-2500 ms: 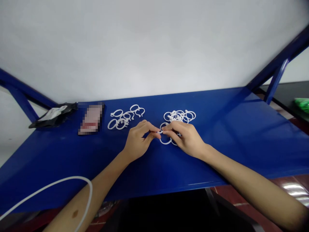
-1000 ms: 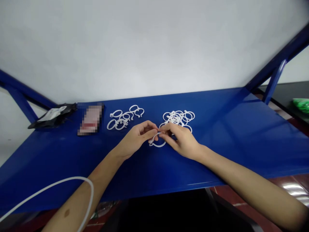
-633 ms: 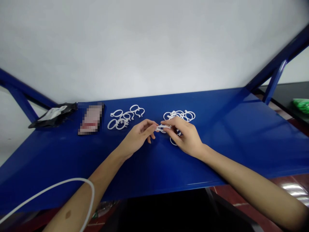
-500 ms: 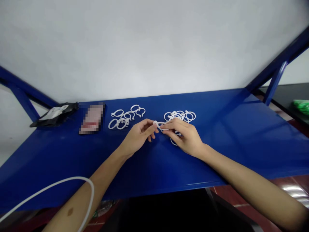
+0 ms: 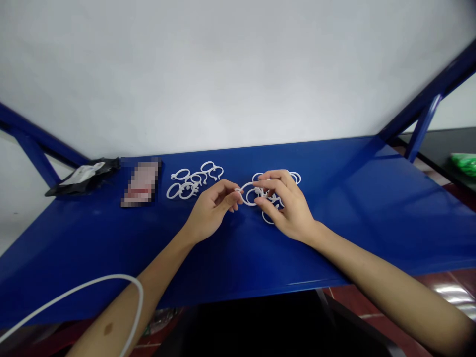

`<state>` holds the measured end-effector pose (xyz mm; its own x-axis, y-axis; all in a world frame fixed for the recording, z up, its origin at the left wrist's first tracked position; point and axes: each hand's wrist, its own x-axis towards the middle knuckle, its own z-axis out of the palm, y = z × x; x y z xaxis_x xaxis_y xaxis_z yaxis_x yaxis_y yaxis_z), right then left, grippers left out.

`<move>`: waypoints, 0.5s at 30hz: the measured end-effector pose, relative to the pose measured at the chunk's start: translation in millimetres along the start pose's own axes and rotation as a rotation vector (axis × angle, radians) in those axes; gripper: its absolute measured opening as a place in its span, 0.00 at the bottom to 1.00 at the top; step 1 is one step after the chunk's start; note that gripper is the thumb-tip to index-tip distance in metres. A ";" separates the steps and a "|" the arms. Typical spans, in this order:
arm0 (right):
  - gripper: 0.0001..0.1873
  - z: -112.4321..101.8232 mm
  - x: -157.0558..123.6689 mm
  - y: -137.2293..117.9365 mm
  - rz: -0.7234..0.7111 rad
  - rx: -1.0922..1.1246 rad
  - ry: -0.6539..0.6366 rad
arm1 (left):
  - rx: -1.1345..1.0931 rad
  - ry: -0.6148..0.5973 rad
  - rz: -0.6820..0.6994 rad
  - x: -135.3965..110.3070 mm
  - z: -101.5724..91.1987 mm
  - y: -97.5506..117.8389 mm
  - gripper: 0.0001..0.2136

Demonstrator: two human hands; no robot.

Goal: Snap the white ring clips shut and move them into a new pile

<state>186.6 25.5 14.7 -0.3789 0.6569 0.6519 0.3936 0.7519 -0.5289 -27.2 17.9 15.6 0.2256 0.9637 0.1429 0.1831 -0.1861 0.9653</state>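
A white plastic curtain ring (image 5: 243, 199) is held up between my two hands above the blue table. My left hand (image 5: 211, 208) pinches its left end, where the joint is, between thumb and fingertips. My right hand (image 5: 292, 206) has its thumb and fingers curved about the ring's right side, touching it; the exact contact is partly hidden. Behind and under my right hand lies a pile of similar white rings (image 5: 296, 177), largely covered by it. Left of my left hand rests another group of white rings (image 5: 182, 173), some with their ends apart.
A blurred-out flat item (image 5: 141, 183) and a black plastic packet (image 5: 84, 178) lie at the table's left. The blue tabletop (image 5: 357, 198) meets a pale wall, with blue frame braces at both sides. A white cable (image 5: 92, 280) loops across my left forearm.
The fingers of my right hand have spread wider and risen around the ring. The ring has turned and shows its round opening more fully. My left hand keeps its pinch.
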 end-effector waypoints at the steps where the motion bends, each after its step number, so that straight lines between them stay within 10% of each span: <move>1: 0.13 -0.6 0.5 -0.6 0.011 0.011 -0.005 | 0.016 -0.006 0.006 -0.7 0.0 0.4 0.13; 15: 0.05 5.2 -1.4 -2.6 0.137 0.072 -0.056 | 0.127 -0.069 0.024 -4.4 1.0 -3.4 0.12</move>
<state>181.8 22.9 12.4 -0.3727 0.7541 0.5408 0.3842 0.6559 -0.6498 -27.9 14.0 11.5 0.2959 0.9440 0.1457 0.2958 -0.2356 0.9258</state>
